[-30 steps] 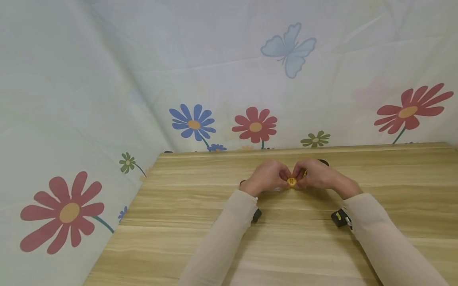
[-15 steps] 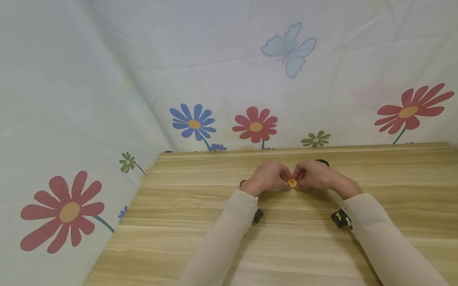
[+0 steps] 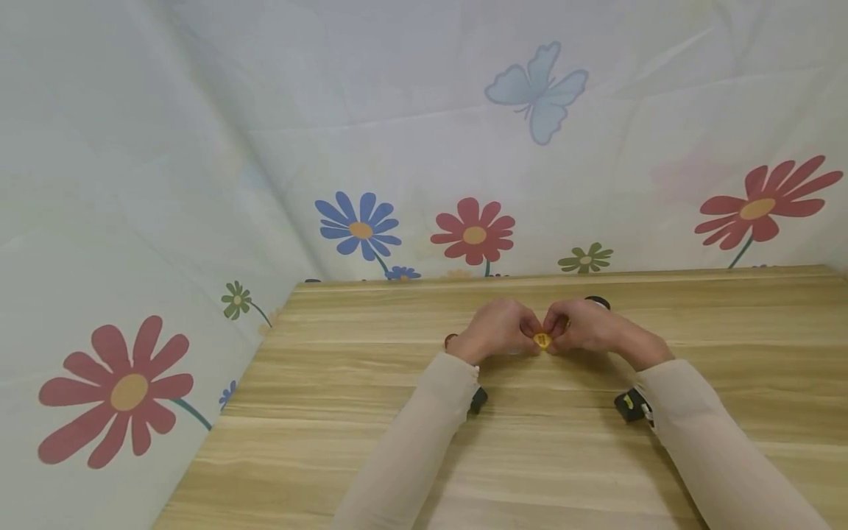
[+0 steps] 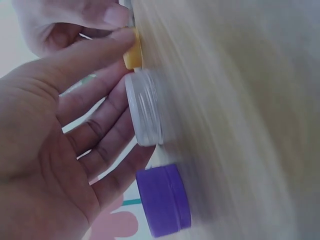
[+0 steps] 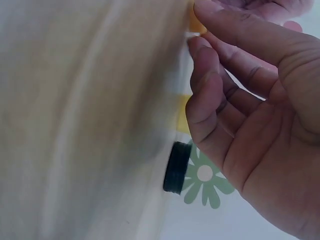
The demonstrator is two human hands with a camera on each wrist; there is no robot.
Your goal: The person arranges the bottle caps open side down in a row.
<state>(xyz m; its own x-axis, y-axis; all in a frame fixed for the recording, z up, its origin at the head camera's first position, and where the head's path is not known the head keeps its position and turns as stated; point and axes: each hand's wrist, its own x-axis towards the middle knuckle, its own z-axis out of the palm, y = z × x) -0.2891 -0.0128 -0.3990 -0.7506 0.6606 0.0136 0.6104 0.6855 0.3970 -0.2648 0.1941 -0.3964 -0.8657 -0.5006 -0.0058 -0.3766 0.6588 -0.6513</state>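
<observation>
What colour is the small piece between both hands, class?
Small piece: yellow with darker markings, clearest in the head view.

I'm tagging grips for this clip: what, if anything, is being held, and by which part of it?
One small yellow piece: the left hand pinches its left edge and the right hand its right edge.

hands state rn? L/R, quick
Left hand: closed, pinching the small yellow piece.
Right hand: closed, pinching the same small yellow piece from the other side.
</observation>
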